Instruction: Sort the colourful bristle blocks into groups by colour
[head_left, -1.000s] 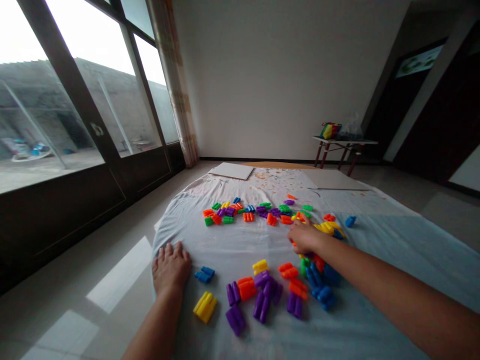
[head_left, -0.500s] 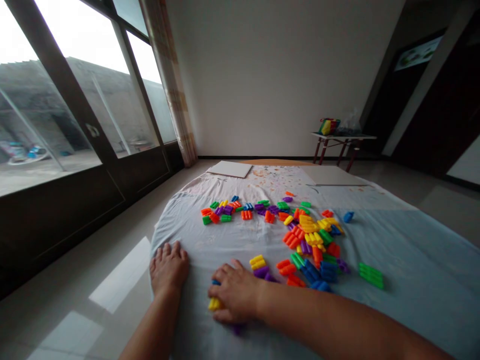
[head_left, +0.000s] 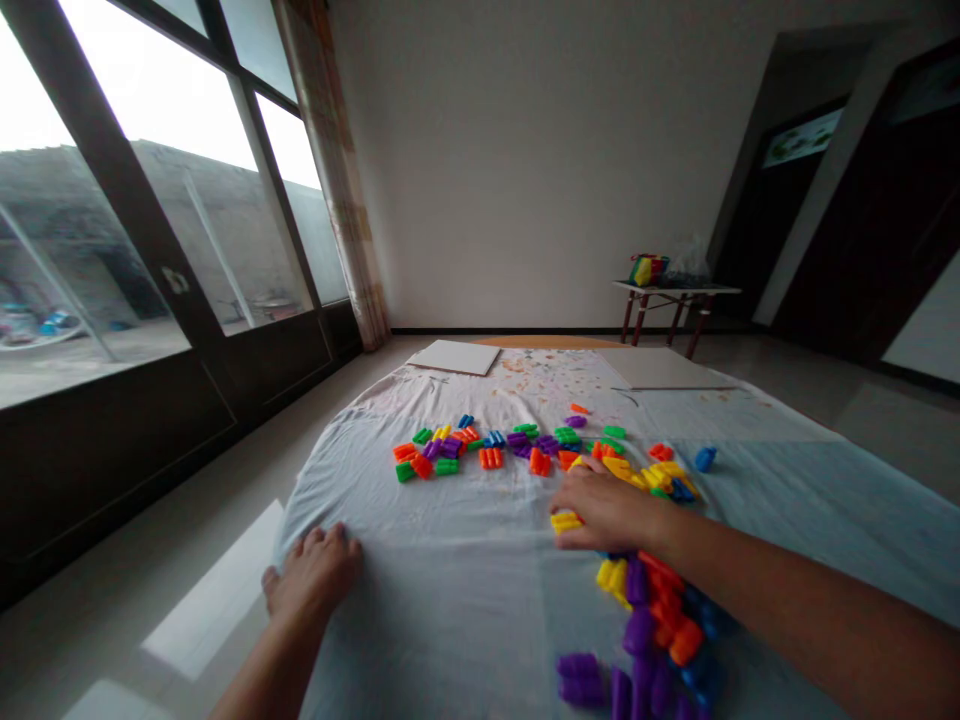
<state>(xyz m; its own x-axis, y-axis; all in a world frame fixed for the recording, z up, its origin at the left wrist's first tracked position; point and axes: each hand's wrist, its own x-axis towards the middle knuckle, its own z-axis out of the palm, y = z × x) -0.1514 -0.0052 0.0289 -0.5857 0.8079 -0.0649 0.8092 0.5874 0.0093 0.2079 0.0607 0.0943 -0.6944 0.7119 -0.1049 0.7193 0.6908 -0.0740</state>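
Note:
My left hand point(head_left: 315, 572) lies on the left edge of the cloth-covered table, fingers spread and holding nothing. Over the pile at the right of centre, my right hand point(head_left: 604, 508) bends its fingers down on some blocks, with a yellow block point(head_left: 565, 522) showing by its thumb; its grip is partly hidden. Below the right forearm are purple blocks point(head_left: 580, 680), orange blocks point(head_left: 684, 640) and a yellow block point(head_left: 615, 578). A row of mixed blocks, with an orange one point(head_left: 491, 458), runs across the middle. A blue piece point(head_left: 705, 459) sits apart at the right.
Two flat white boards point(head_left: 455, 357) point(head_left: 667, 368) lie at the table's far end. Behind stands a small side table point(head_left: 675, 289) with a colourful bag point(head_left: 648, 269). Glass doors and a curtain point(head_left: 337, 180) are at the left.
My right hand has moved right and forward from the near centre to the pile. Several blocks now lie nearer, below the right forearm. My left hand has shifted slightly down and left in view.

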